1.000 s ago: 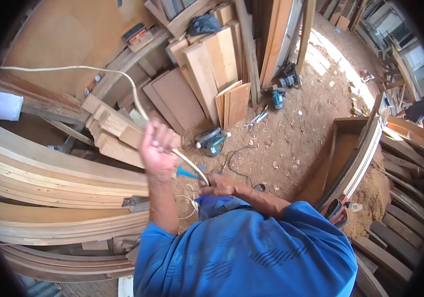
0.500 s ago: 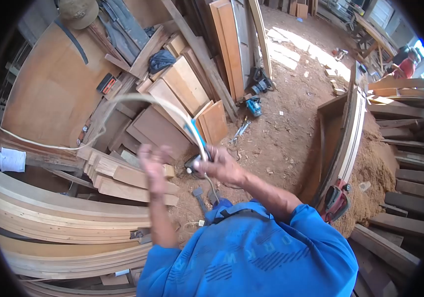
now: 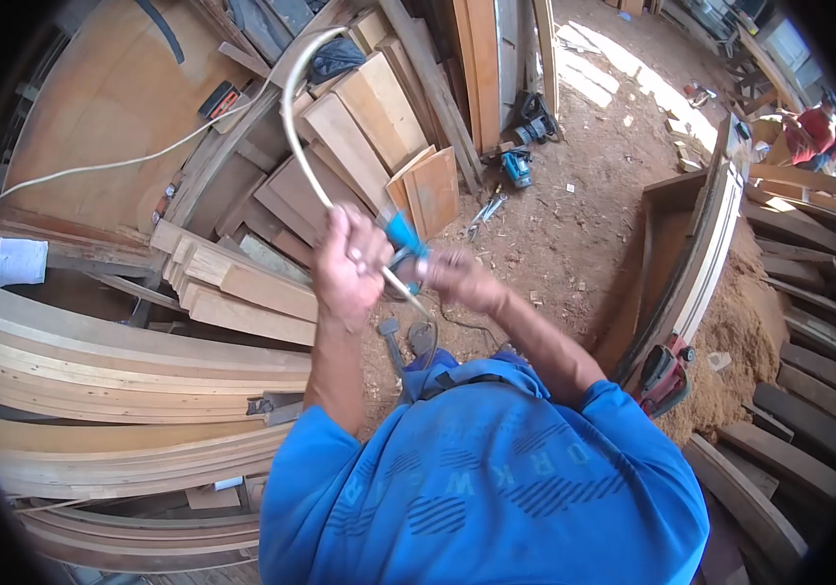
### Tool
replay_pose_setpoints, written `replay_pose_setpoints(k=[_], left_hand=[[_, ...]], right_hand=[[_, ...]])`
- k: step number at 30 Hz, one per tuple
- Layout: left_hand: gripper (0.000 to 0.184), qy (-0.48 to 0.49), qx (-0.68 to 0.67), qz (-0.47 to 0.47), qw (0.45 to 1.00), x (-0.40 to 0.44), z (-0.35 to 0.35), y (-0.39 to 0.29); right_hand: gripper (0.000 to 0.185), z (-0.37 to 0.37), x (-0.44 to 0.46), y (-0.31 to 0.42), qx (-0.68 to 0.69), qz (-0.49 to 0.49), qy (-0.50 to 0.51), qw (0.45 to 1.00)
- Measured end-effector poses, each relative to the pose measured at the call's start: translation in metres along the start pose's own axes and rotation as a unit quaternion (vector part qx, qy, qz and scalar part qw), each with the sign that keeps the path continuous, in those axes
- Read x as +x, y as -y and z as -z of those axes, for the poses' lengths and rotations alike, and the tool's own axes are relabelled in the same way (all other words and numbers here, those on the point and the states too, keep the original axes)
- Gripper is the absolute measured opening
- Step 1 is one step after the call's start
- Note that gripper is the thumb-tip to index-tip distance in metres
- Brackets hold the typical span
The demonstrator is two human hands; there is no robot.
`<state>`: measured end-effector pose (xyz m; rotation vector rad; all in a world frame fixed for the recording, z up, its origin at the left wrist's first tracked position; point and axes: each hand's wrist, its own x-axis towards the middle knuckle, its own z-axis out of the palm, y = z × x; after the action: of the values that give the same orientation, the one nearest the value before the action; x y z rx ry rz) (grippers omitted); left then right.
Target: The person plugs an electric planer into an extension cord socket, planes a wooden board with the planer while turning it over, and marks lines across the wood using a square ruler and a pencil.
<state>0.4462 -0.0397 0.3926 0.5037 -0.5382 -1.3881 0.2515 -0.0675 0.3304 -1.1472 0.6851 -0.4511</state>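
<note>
My left hand is closed round a pale flexible hose or cable, which arches up and away over the wood pile. The line also drops below my hands toward the floor near my feet. My right hand, blurred by motion, is closed on a small blue-and-black tool. Blur hides what kind of tool it is. Both hands are close together in front of my chest, and the tool is between them.
Stacked boards and curved laminated beams lie to the left. Ahead on the floor are a teal power tool and wrenches. A red power tool sits beside the curved frame. Another person works at far right.
My left hand has gone from open and spread to closed round the hose, moving up and right. The hose loop now arches higher. My right hand has shifted slightly right and up.
</note>
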Motion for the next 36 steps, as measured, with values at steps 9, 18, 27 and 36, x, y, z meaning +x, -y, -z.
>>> replay_pose_setpoints(k=[9,18,27,36], left_hand=[[0.035,0.098,-0.078,-0.194,0.973,0.073,0.007,-0.159],[0.095,0.134,0.392,0.017,0.91,-0.033,0.088,0.108],[0.03,0.071,0.488,0.124,0.861,-0.023,0.114,0.168],[0.029,0.031,0.077,0.113,0.99,0.06,-0.043,0.132]], right_hand=[[0.025,0.005,-0.045,-0.067,-0.143,-0.023,0.0,0.989],[0.031,0.034,-0.015,0.11,0.156,0.153,-0.075,0.973],[0.033,0.111,-0.027,0.133,-0.182,0.161,-0.362,0.9],[0.033,0.071,-0.095,-0.051,-0.036,0.045,-0.112,0.992]])
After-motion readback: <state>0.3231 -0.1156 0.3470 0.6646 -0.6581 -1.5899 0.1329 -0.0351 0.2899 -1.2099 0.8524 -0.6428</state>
